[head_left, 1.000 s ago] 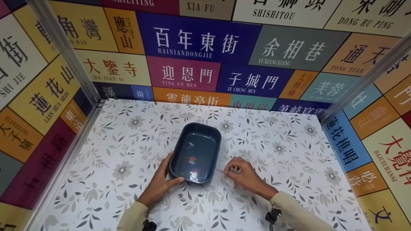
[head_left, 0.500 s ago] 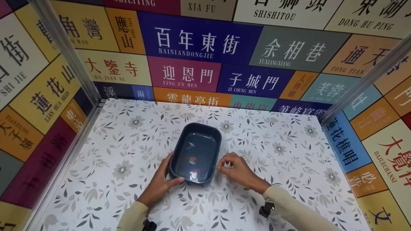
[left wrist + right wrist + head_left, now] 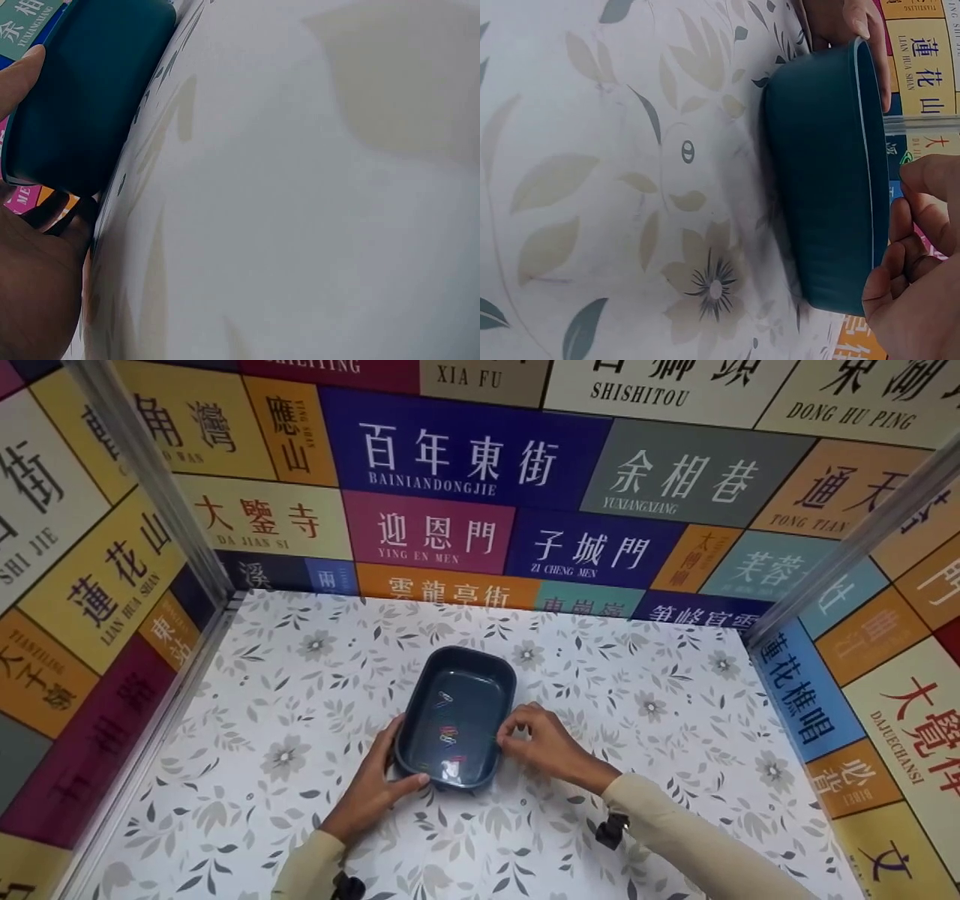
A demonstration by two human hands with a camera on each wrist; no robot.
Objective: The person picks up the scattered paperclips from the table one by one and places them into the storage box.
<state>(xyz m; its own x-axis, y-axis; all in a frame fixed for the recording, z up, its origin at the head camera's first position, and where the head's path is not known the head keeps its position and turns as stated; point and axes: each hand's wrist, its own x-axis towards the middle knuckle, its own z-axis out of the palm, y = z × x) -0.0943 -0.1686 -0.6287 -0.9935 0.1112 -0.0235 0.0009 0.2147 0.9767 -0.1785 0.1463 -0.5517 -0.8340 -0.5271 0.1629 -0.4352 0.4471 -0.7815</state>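
A dark blue rectangular dish (image 3: pixel 486 701) lies on the table, several small coloured paper clips (image 3: pixel 448 733) scattered on its bottom. My left hand (image 3: pixel 379 791) holds the dish at its near left corner, thumb over the near rim and fingers along the outer side; the left wrist view shows the thumb against the dish wall (image 3: pixel 90 82). At the right rim, my right hand (image 3: pixel 544 739) pinches a small green paper clip (image 3: pixel 906 158) between thumb and forefinger. Most of that clip is hidden by the fingertips. The other fingers curl beside the rim.
The table (image 3: pixel 652 780) has a white cover printed with leaves and flowers. Panels with large lettering (image 3: pixel 465 450) stand around its back and sides, with metal posts (image 3: pixel 161 487) at the corners. Black straps (image 3: pixel 613 829) sit on both wrists.
The right hand has moved left and slightly away from me, from beside the dish up to its right rim, carrying the clip. The left hand and the dish have stayed in place.
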